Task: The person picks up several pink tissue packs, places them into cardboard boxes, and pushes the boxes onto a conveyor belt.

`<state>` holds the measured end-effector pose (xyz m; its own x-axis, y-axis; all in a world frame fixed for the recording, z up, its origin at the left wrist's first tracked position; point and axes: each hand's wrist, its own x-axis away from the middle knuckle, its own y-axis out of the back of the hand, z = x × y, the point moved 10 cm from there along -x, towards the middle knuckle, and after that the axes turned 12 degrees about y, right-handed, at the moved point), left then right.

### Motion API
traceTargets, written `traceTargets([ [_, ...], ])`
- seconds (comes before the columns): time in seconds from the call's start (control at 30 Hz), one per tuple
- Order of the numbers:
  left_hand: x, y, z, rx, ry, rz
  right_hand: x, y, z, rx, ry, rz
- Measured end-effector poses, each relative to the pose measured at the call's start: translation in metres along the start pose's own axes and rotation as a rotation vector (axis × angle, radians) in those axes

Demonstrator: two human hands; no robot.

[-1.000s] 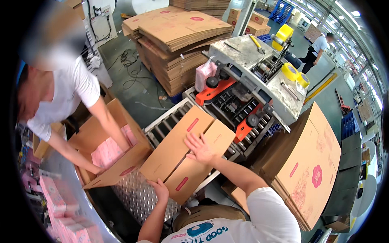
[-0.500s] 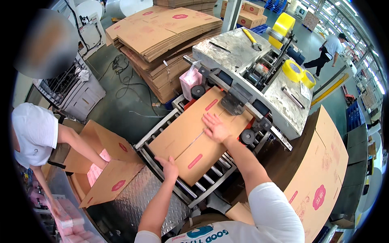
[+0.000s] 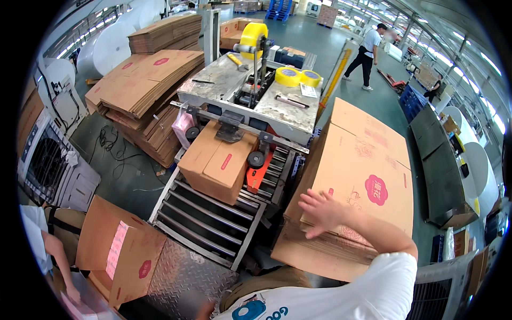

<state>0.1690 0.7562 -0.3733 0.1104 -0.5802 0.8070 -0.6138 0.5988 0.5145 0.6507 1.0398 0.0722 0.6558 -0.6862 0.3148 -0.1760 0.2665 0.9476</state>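
My right hand (image 3: 322, 213) is open, fingers spread, at the near left edge of a tall stack of flat cardboard cartons (image 3: 346, 160) printed with red marks; I cannot tell whether it touches them. Low at the bottom edge, my left hand (image 3: 205, 309) shows only as a blur near the diamond-plate metal step (image 3: 181, 274), its fingers unclear. A closed cardboard carton (image 3: 210, 162) sits on the roller conveyor (image 3: 200, 218), its far end under the tape-sealing machine (image 3: 213, 80). Neither hand is on that carton.
At left, a co-worker's arm (image 3: 60, 261) reaches beside an open carton (image 3: 120, 256) holding pink packs. More flat cartons (image 3: 144, 80) are piled beyond the conveyor. Yellow tape rolls (image 3: 288, 77) lie on the machine top. A person (image 3: 367, 53) walks in the far aisle.
The carton has moved farther into the sealing machine and both my hands have left it. My right hand is now over the flat cartons, the left down at the bottom edge. My view has turned right.
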Motion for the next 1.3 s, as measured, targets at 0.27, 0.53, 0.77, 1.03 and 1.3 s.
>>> traceTargets([
  [0.27,0.008,0.029,0.104,-0.423,-0.214,-0.454,0.119,-0.034,0.057,0.157,-0.253,-0.283],
  [0.53,0.035,0.017,0.121,0.463,-0.194,-0.329,0.283,0.221,0.122,0.705,-0.498,-1.36],
  [0.77,0.208,0.141,-0.004,0.801,-0.371,-0.446,0.376,0.342,0.369,0.972,0.065,-1.867],
  [1.03,0.499,0.261,-0.034,0.272,-0.587,-1.461,0.197,0.343,0.273,-0.633,1.008,-1.741],
  [1.3,0.457,0.245,-0.044,-0.101,-0.228,-1.463,-0.165,0.032,0.161,-1.147,-0.21,-1.118],
])
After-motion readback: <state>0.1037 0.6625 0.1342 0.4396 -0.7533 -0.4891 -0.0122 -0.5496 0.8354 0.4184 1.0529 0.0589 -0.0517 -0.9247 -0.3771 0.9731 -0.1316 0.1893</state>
